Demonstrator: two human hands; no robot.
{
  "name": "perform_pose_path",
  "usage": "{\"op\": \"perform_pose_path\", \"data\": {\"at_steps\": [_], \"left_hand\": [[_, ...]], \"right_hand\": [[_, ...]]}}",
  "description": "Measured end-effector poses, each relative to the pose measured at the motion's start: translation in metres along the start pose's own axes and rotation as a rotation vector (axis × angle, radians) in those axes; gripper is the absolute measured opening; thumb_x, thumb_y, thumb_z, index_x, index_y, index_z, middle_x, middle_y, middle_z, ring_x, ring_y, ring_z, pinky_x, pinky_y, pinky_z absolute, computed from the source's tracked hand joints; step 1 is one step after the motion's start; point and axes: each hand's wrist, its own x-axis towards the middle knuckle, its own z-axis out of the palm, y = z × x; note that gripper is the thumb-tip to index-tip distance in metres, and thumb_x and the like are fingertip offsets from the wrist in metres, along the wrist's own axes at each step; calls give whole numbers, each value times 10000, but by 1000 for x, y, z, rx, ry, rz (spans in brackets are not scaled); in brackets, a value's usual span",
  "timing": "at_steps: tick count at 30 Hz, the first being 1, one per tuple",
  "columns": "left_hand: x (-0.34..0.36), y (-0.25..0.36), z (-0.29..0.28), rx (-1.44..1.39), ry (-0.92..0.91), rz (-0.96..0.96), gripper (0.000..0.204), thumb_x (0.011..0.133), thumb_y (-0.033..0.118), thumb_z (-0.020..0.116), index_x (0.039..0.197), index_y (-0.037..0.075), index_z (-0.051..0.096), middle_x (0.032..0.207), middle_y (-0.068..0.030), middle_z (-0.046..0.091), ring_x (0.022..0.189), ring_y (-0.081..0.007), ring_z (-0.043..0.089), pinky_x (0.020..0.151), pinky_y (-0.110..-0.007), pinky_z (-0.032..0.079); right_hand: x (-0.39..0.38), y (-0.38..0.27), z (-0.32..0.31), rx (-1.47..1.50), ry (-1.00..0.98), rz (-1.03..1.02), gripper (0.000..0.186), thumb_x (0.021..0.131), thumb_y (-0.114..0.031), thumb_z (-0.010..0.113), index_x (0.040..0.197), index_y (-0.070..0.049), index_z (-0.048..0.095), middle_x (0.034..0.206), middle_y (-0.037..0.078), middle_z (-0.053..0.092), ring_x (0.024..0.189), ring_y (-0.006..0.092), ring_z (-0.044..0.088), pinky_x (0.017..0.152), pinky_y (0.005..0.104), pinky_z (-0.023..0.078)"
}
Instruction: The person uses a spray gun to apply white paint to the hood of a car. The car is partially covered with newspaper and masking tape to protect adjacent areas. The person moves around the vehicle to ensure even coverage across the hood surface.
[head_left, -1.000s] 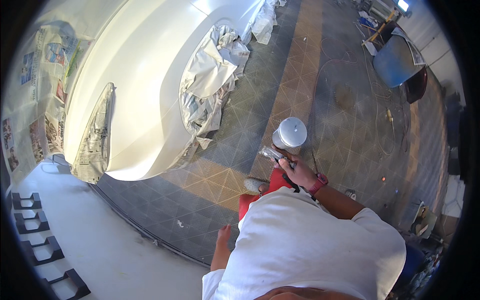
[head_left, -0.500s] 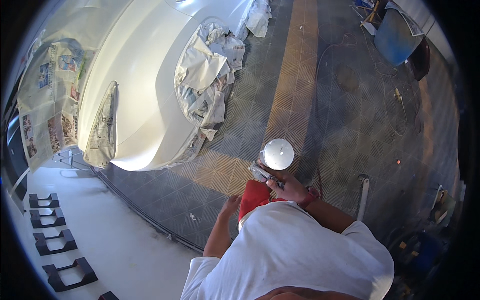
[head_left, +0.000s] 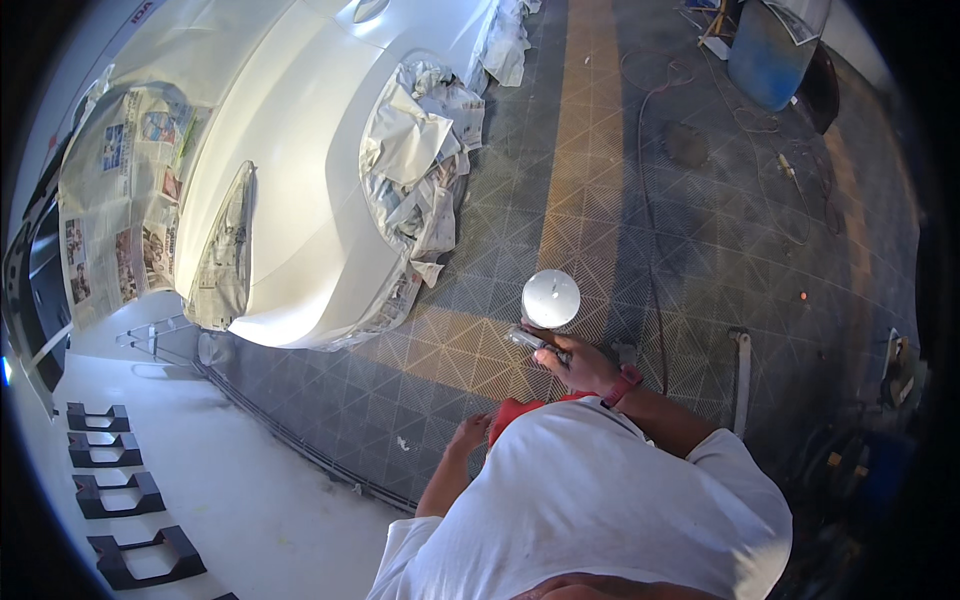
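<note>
My right hand (head_left: 587,368) is wrapped round the grip of a metal spray gun (head_left: 528,340), held out in front of my body. A round white paint cup (head_left: 551,299) sits on top of the gun. On that wrist is a red watch (head_left: 624,384). My left hand (head_left: 470,431) hangs low beside my red shorts (head_left: 512,409), its fingers loosely extended with nothing visible in them. Ahead to the left stands a white car body (head_left: 300,215), apart from the gun. Crumpled masking paper (head_left: 413,150) fills its wheel arch, and newspaper (head_left: 222,265) covers its headlight.
A dark red hose (head_left: 652,220) runs along the grey and tan tiled floor (head_left: 575,180) at my right. A blue barrel (head_left: 765,55) stands far right. A pale metal bar (head_left: 741,385) is near my right elbow. Several black brackets (head_left: 120,497) lie at left.
My view has shifted slightly, so the car sits a little farther right and lower. The spray gun stays in my right hand; less of the red shorts shows.
</note>
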Motion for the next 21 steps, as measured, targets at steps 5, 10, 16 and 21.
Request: {"op": "perform_pose_path", "data": {"at_steps": [5, 10, 16, 21], "left_hand": [[-12, -43, -4, -84, 46, 51, 510, 1018, 464, 564, 1322, 73, 683, 1191, -190, 741, 1128, -312, 705, 962, -412, 532], [-57, -100, -20, -308, 181, 20, 489, 1014, 418, 594, 1340, 63, 676, 1176, -189, 747, 1102, -298, 718, 956, -399, 539], [-92, -287, 33, -270, 203, -94, 560, 985, 470, 606, 1333, 35, 673, 1138, -210, 752, 1097, -322, 720, 973, -413, 539], [-148, -370, 63, -443, 55, -219, 604, 961, 524, 598, 1265, 14, 707, 1121, -239, 747, 1127, -365, 706, 987, -444, 530]], "right_hand": [[-14, -30, 58, -96, -52, 113, 497, 1059, -343, 565, 1479, -77, 541, 1118, 159, 738, 1013, 283, 724, 900, 383, 550], [-32, -37, 147, -89, -122, 94, 520, 1065, -365, 555, 1481, -52, 535, 1178, 179, 730, 1077, 295, 719, 940, 380, 542], [-51, -48, 253, -181, -306, -24, 524, 1063, -379, 566, 1446, -22, 554, 1160, 206, 726, 1057, 336, 720, 927, 403, 546], [-63, -53, 305, -197, -345, -88, 487, 1055, -380, 583, 1424, -62, 571, 1096, 201, 729, 1001, 341, 724, 879, 416, 556]]}}
